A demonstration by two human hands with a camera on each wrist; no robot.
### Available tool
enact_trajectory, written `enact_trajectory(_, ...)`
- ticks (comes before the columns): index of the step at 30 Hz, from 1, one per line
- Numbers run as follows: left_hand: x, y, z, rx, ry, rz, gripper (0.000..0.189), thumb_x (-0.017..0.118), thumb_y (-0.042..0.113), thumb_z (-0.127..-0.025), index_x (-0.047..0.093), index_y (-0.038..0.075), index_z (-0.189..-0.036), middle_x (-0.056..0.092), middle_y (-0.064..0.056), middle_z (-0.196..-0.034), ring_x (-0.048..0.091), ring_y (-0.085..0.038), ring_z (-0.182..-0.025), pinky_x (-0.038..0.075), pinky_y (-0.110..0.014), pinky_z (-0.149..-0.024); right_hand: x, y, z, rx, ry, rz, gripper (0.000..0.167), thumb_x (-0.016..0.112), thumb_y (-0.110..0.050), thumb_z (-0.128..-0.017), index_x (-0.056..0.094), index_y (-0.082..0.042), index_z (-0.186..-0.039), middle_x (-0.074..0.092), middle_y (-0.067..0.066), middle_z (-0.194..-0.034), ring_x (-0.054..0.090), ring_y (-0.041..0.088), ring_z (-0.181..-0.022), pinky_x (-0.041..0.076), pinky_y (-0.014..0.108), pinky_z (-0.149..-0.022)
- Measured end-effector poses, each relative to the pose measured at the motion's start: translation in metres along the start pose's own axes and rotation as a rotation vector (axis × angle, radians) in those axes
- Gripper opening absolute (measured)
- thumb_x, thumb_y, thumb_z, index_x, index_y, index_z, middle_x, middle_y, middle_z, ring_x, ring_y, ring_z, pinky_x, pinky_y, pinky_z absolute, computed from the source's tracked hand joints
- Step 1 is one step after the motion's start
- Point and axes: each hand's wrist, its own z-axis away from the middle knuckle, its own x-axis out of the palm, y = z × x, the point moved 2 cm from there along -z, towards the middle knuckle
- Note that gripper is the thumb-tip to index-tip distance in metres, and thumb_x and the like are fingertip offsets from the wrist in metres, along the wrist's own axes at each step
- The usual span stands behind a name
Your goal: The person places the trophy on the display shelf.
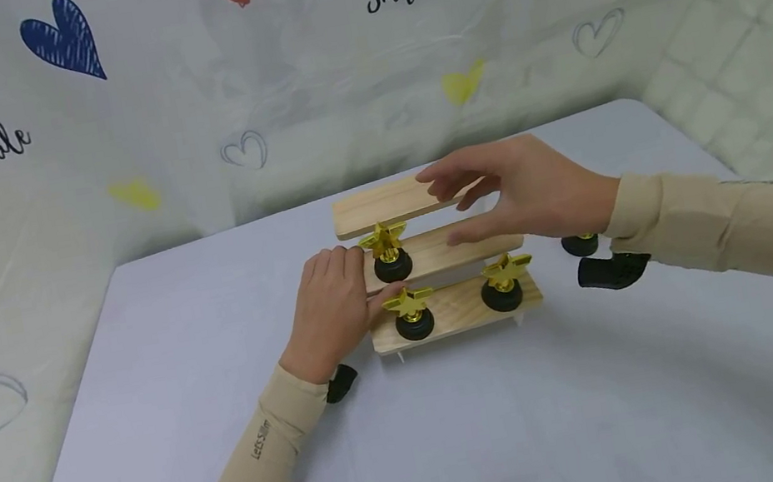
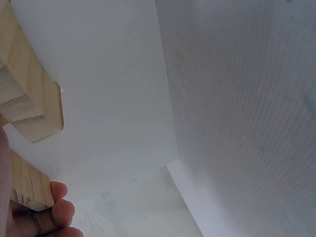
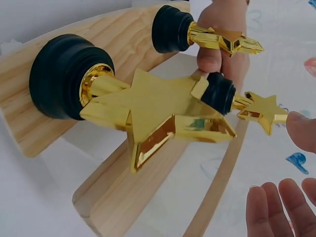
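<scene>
A three-step wooden display stand [image 1: 454, 314] carries small gold star trophies on black bases. Two stand on its lowest step, a left trophy [image 1: 415, 324] and a right trophy [image 1: 506, 295]; another trophy [image 1: 392, 263] is at the left end of the middle step. My left hand [image 1: 332, 308] grips the stand's left end, its fingertips [image 2: 62, 213] wrapped around a wooden plank [image 2: 32, 182]. Above the right part of the middle and top steps hovers my right hand [image 1: 518, 186], fingers loosely bent and apart from the thumb, holding nothing.
One more trophy [image 1: 580, 245] stands on the white table [image 1: 536, 419] right of the stand, partly hidden by my right wrist. A backdrop [image 1: 327, 56] printed with hearts and lettering hangs behind the table.
</scene>
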Motion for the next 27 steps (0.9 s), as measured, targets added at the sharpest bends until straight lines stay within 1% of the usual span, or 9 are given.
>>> enact_trajectory(3, 0.0, 0.0, 0.001, 0.0, 0.002, 0.007, 0.067, 0.066, 0.066, -0.092, 0.056, 0.001, -0.1, 0.051, -0.008, -0.078, 0.048, -0.025, -0.071, 0.049, -0.039, -0.08, -0.004, 0.001, 0.003, 0.001, 0.016, -0.011, 0.062, 0.089, -0.013, -0.081, 0.065, -0.019, -0.138, 0.073, 0.006, -0.123, 0.069, 0.017, -0.111, 0.059, 0.027, -0.093)
enact_trajectory(7, 0.0, 0.001, 0.001, -0.007, -0.013, 0.008, 0.065, 0.065, 0.065, -0.093, 0.056, 0.001, -0.099, 0.051, -0.008, -0.077, 0.049, -0.025, -0.071, 0.049, -0.039, -0.081, -0.009, 0.003, 0.007, 0.019, 0.038, -0.017, 0.061, 0.089, -0.013, -0.081, 0.066, -0.021, -0.137, 0.073, 0.005, -0.126, 0.07, 0.018, -0.111, 0.058, 0.022, -0.092)
enact_trajectory(9, -0.001, 0.001, 0.001, -0.014, -0.035, 0.011, 0.064, 0.064, 0.064, -0.094, 0.056, 0.001, -0.099, 0.051, -0.009, -0.078, 0.049, -0.025, -0.072, 0.049, -0.039, -0.082, -0.012, 0.005, 0.009, 0.025, 0.049, -0.013, 0.061, 0.09, -0.013, -0.081, 0.066, -0.02, -0.136, 0.073, 0.004, -0.125, 0.07, 0.016, -0.111, 0.058, 0.02, -0.091)
enact_trajectory(14, -0.002, 0.002, 0.001, -0.02, -0.054, 0.021, 0.062, 0.064, 0.063, -0.095, 0.055, 0.001, -0.098, 0.05, -0.008, -0.078, 0.048, -0.025, -0.072, 0.048, -0.039, -0.081, -0.02, 0.013, 0.013, 0.009, 0.086, 0.004, 0.062, 0.09, -0.01, -0.08, 0.066, -0.019, -0.136, 0.073, 0.003, -0.122, 0.069, 0.01, -0.108, 0.058, 0.018, -0.09)
enact_trajectory(20, -0.003, 0.002, 0.0, -0.005, -0.029, 0.027, 0.062, 0.064, 0.063, -0.095, 0.054, 0.001, -0.098, 0.049, -0.008, -0.077, 0.047, -0.024, -0.071, 0.048, -0.039, -0.081, -0.032, 0.018, 0.023, 0.006, 0.131, -0.004, 0.06, 0.089, -0.007, -0.08, 0.066, -0.022, -0.134, 0.073, 0.004, -0.12, 0.07, 0.004, -0.105, 0.058, 0.018, -0.09)
enact_trajectory(24, -0.003, 0.002, 0.0, -0.001, -0.019, 0.029, 0.062, 0.065, 0.062, -0.094, 0.053, 0.001, -0.096, 0.048, -0.008, -0.076, 0.045, -0.024, -0.07, 0.047, -0.039, -0.079, -0.04, 0.02, 0.03, 0.027, 0.166, -0.015, 0.06, 0.089, -0.006, -0.079, 0.067, -0.024, -0.132, 0.072, -0.006, -0.118, 0.069, -0.001, -0.103, 0.057, 0.016, -0.09)
enact_trajectory(27, -0.003, 0.002, 0.0, -0.002, -0.022, 0.032, 0.062, 0.065, 0.062, -0.095, 0.053, 0.002, -0.095, 0.047, -0.008, -0.076, 0.044, -0.023, -0.069, 0.046, -0.039, -0.078, -0.046, 0.024, 0.035, 0.043, 0.201, -0.014, 0.059, 0.09, -0.005, -0.078, 0.068, -0.022, -0.13, 0.072, -0.014, -0.112, 0.07, -0.003, -0.1, 0.056, 0.013, -0.09)
